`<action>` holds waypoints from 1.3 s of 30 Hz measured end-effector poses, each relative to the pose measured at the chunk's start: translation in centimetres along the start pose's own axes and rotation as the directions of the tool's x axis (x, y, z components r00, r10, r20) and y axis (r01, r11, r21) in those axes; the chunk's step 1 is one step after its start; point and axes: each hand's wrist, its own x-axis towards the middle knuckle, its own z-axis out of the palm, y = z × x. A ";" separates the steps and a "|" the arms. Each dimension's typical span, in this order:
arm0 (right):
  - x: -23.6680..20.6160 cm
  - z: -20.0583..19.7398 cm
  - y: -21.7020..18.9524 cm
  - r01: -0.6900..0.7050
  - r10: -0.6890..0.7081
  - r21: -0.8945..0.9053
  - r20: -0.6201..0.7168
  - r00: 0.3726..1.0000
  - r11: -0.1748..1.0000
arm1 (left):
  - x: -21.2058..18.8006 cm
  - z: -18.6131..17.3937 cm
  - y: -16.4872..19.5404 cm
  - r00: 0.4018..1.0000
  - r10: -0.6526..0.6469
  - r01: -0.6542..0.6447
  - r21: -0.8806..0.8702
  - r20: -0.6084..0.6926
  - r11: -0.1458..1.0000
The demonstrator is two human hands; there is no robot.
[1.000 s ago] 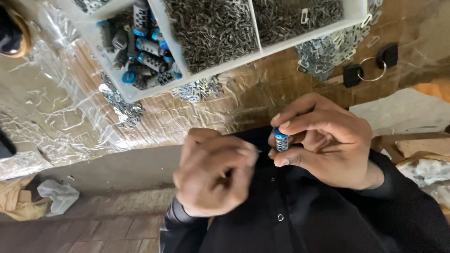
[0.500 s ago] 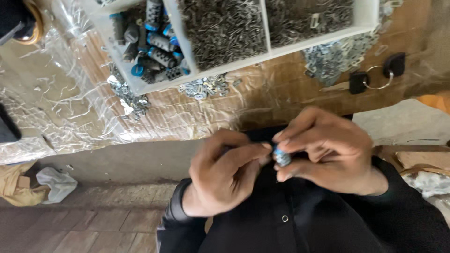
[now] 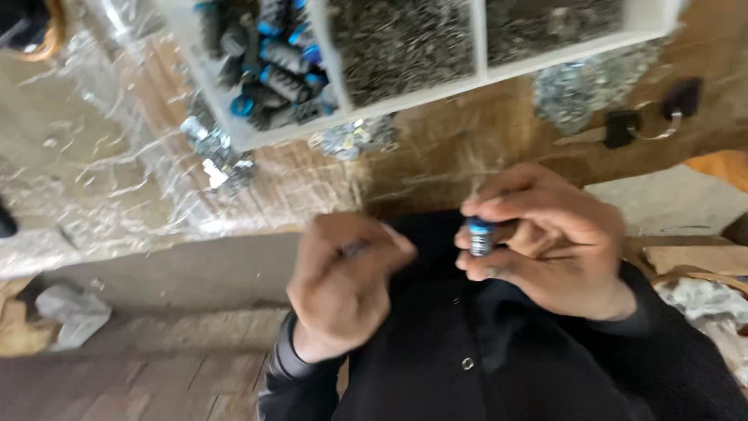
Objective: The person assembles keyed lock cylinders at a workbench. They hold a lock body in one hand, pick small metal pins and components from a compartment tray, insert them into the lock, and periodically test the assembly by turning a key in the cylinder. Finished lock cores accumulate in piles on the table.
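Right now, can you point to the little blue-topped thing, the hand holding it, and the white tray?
Blue-capped cylinder [image 3: 480, 236]: head view, on its grey body.
Right hand [image 3: 553, 249]: head view, on its back.
White tray [image 3: 405, 100]: head view, on its near rim.

My right grip [image 3: 538, 238] is held close to my chest, fingers curled inward with the thumb and forefinger pinched together. My left grip [image 3: 343, 284] is a loose fist just beside it, knuckles up, apart from the right. Both wrists wear dark sleeves.
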 end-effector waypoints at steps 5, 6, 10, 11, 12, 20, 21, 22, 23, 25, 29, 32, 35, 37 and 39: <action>-0.4 -1.3 -0.4 0.021 -0.011 -0.193 0.053 0.999 0.981 | 1.0 2.5 1.3 0.978 0.206 -0.202 -0.134 0.020 0.970; -0.5 -1.6 -0.6 0.011 0.001 -0.258 0.046 0.999 0.966 | 1.4 2.8 1.3 0.979 0.202 -0.197 -0.131 0.024 0.972; -0.9 -2.2 -0.8 -0.003 0.002 -0.196 -0.003 1.000 0.981 | 2.5 2.8 0.9 0.908 0.394 -0.399 0.004 0.144 0.917; -0.9 -2.3 -0.7 -0.008 0.009 -0.101 0.011 1.000 0.995 | 2.6 2.7 0.7 0.911 0.375 -0.374 -0.039 0.171 0.926; -0.9 -2.3 -0.7 -0.017 0.017 -0.003 0.030 0.999 1.000 | 2.6 2.5 0.7 0.914 0.355 -0.346 -0.079 0.198 0.935; -0.1 -1.9 0.1 -0.020 -0.006 0.121 0.212 0.977 0.992 | 0.2 2.2 0.4 0.995 -0.077 0.082 -0.067 0.067 0.994; -0.1 -1.6 0.1 -0.024 -0.002 0.156 0.165 0.986 0.987 | 0.1 2.3 0.0 0.998 0.051 -0.046 0.180 -0.024 0.983; -0.1 -1.4 0.1 -0.005 -0.014 0.135 0.138 0.990 0.991 | 0.1 2.2 -0.5 0.997 0.082 -0.077 0.357 0.000 0.931; -0.1 -1.1 0.0 0.012 -0.025 0.110 0.112 0.993 0.994 | 0.1 2.2 -1.1 0.994 0.108 -0.106 0.518 0.027 0.849; 0.0 -0.9 -0.2 0.031 -0.035 0.041 0.100 0.994 0.999 | 0.2 1.8 -2.0 0.983 0.165 -0.178 0.641 0.081 0.746; 0.0 -0.6 -0.4 0.024 -0.023 -0.014 0.075 0.997 1.000 | 0.4 0.0 -2.6 0.941 0.287 -0.340 0.506 0.182 0.793; 0.1 -0.3 -0.2 0.033 -0.030 -0.032 0.063 0.998 0.999 | 1.0 0.4 -1.8 0.968 0.227 -0.248 0.573 0.110 0.781; 0.1 -0.1 -0.2 0.037 -0.036 -0.029 0.061 0.997 0.999 | 1.6 1.4 -1.3 0.974 0.216 -0.207 0.679 0.073 0.705; 0.1 -0.2 -0.3 0.070 -0.067 -0.027 0.100 0.993 0.997 | 1.9 1.5 -1.7 0.950 0.303 -0.277 0.655 0.075 0.703; -0.1 -0.4 -0.6 0.089 -0.086 -0.022 0.103 0.991 0.996 | 1.6 0.5 -2.6 0.895 0.431 -0.427 0.509 0.118 0.748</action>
